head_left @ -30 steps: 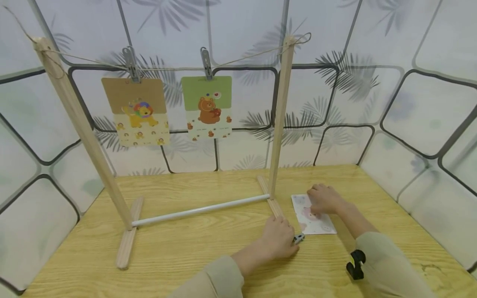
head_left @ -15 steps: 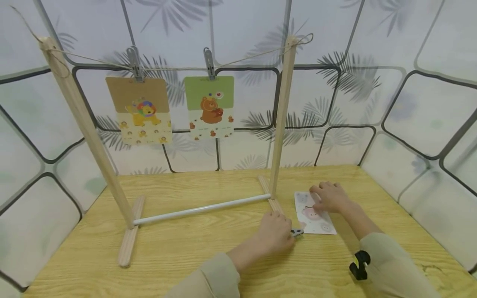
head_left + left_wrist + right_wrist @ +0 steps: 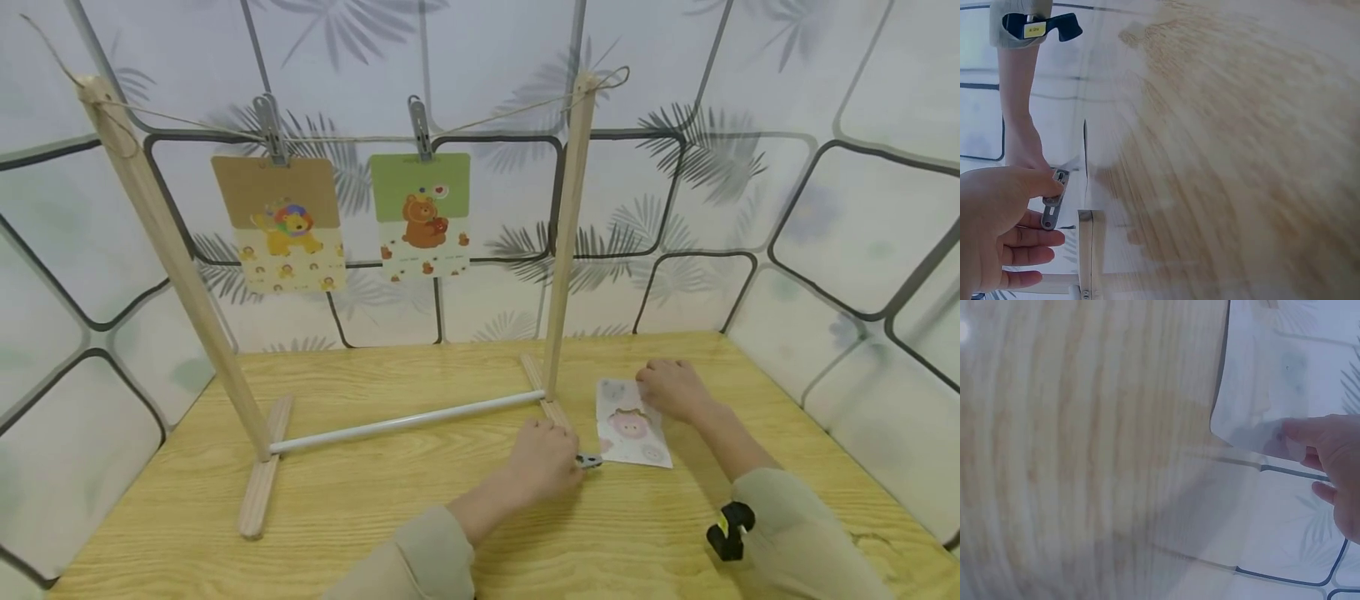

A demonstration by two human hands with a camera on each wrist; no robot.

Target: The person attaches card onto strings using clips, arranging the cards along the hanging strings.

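My left hand (image 3: 543, 460) holds a grey clothes peg (image 3: 590, 461) low over the table; in the left wrist view the thumb presses the peg (image 3: 1054, 209) against the forefinger, the other fingers spread below. To its right, my right hand (image 3: 675, 390) pinches the far right corner of a white card (image 3: 632, 437) with a pink animal face. The right wrist view shows the thumb on the card (image 3: 1254, 400); fingers behind it are partly hidden. A lion card (image 3: 288, 250) and a bear card (image 3: 420, 242) hang by grey pegs from a string.
The string (image 3: 495, 117) runs between two wooden posts (image 3: 567, 242) joined low down by a white rod (image 3: 408, 420). The right foot of the stand (image 3: 534, 371) lies close to my left hand. Patterned fabric walls (image 3: 697, 292) enclose the wooden table (image 3: 390, 517).
The right hand has moved a little away and to the right, and the card has shifted with it. My left hand has drawn slightly left and away with the clothes peg.
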